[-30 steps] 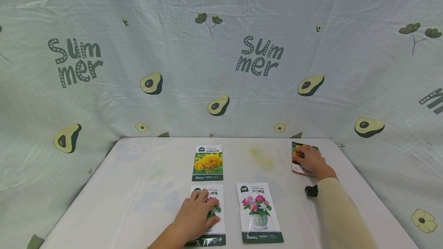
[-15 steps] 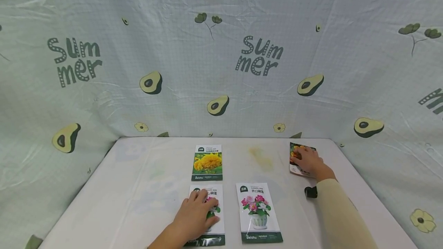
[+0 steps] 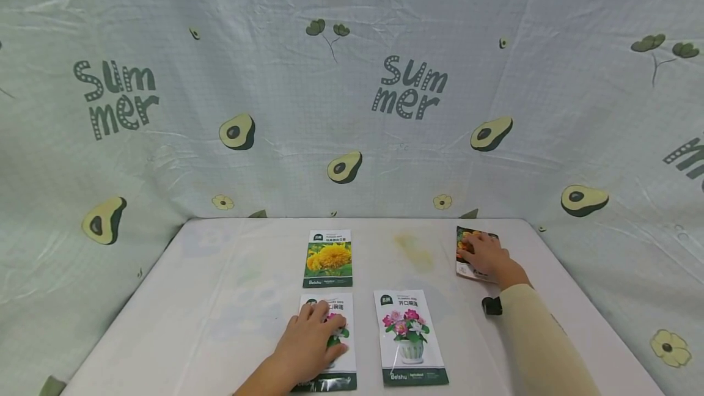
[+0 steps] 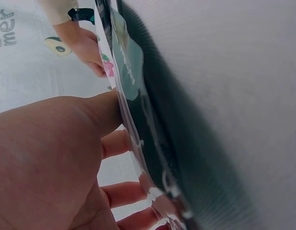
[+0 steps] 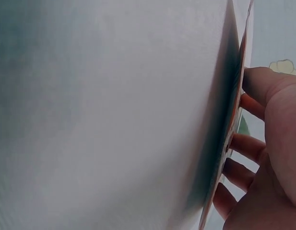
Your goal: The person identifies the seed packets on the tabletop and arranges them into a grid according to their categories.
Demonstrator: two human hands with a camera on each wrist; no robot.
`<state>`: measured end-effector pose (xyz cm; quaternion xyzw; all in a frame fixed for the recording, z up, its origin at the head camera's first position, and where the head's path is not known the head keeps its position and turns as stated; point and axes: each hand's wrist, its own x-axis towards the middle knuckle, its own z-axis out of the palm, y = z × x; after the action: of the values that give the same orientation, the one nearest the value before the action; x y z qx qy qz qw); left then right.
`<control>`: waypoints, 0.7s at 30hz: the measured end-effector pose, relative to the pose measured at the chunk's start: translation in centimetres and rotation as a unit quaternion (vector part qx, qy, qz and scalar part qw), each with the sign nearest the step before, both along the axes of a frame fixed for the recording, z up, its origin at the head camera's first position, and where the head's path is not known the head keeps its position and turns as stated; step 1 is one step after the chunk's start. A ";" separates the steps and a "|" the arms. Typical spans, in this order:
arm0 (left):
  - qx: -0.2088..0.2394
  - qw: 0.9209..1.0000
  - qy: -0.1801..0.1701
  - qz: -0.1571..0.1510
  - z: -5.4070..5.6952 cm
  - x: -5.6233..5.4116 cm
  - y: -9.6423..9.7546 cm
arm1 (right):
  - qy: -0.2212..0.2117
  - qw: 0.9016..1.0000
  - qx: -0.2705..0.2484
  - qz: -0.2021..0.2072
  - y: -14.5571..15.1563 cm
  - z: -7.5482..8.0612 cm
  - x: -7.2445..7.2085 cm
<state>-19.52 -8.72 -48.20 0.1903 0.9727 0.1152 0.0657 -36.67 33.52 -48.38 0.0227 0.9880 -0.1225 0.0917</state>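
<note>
My left hand [image 3: 309, 344] rests on a seed packet [image 3: 345, 365] with pink flowers at the table's near middle. In the left wrist view its thumb and fingertips [image 4: 126, 194] touch the packet's face. At the far right my right hand [image 3: 486, 255] lies on a dark seed packet [image 3: 462, 269] with orange flowers, covering much of it. The right wrist view shows spread fingertips [image 5: 239, 173] against this packet [image 5: 232, 122], seen edge-on. Between the hands lies a matching pink-flower packet [image 3: 411, 338]. A yellow sunflower packet [image 3: 329, 258] lies just beyond my left hand.
The white table [image 3: 220, 322] ends at a hanging cloth [image 3: 286, 78] printed with avocados and "summer". A small black device [image 3: 492, 305] is on the right wrist, by the cream sleeve [image 3: 539, 335]. A yellowish stain [image 3: 414, 252] marks the back of the table.
My right hand has slid the orange-flower packet slightly to the left along the table. The left hand and the other packets keep their places; the head view has shifted a little.
</note>
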 end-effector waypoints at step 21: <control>0.005 1.000 -0.001 -0.004 0.3 0.0 -0.1 | -0.007 1.000 -0.004 0.013 -1.1 0.1 0.1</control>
<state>-19.56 -8.86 -47.90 0.1946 0.9712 0.1201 0.0666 -36.57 32.39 -48.31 0.0106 0.9870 -0.1251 0.1002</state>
